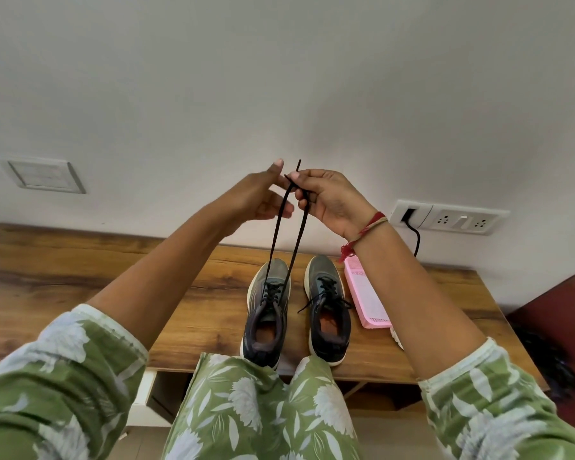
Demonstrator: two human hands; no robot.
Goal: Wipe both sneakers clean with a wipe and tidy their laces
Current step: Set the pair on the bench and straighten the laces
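Observation:
Two dark grey sneakers stand side by side on the wooden table point(80, 277), toes toward the wall. From the left sneaker point(267, 313) two black lace ends point(281, 227) run straight up, pulled taut, to my hands. My right hand point(326, 200) pinches the lace ends near their tips. My left hand point(263, 194) meets them from the left, its thumb up and fingers touching the lace. The right sneaker point(329, 310) has its laces lying loose across the tongue and sides. No wipe is in sight.
A pink perforated tray point(367, 295) lies just right of the right sneaker, partly behind my right forearm. On the wall sit a socket panel point(452, 215) with a black cable plugged in and a blank plate point(44, 175). A dark red cabinet point(565, 313) stands at the right.

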